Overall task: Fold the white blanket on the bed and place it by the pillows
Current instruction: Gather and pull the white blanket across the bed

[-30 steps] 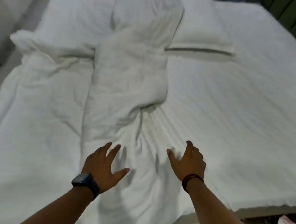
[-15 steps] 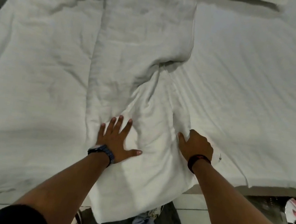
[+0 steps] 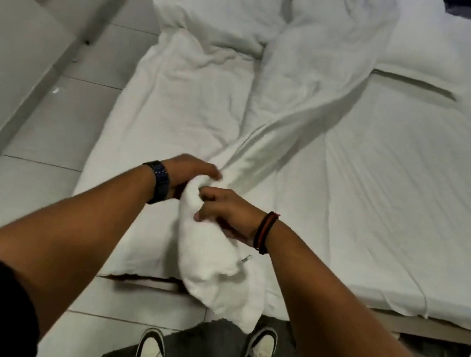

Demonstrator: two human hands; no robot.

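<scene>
The white blanket [image 3: 310,77] lies crumpled in a long strip down the bed, from the pillows [image 3: 442,52] at the far end to the foot. Its near end is bunched and lifted off the mattress, with a loose fold hanging over the bed's front edge. My left hand [image 3: 190,172], with a dark watch on the wrist, grips the bunched end from the left. My right hand [image 3: 224,209], with a red and black band on the wrist, grips it from the right. The two hands are close together above the foot of the bed.
The bed [image 3: 405,200] with its white sheet fills the right and centre. A tiled floor [image 3: 55,130] runs along its left side beside a pale wall or cabinet [image 3: 10,37]. My shoes [image 3: 260,352] stand on a dark mat at the bed's foot.
Both hands went from lying flat on the blanket to closing on its near end and lifting it up. The view swung back and left, showing the floor and my feet.
</scene>
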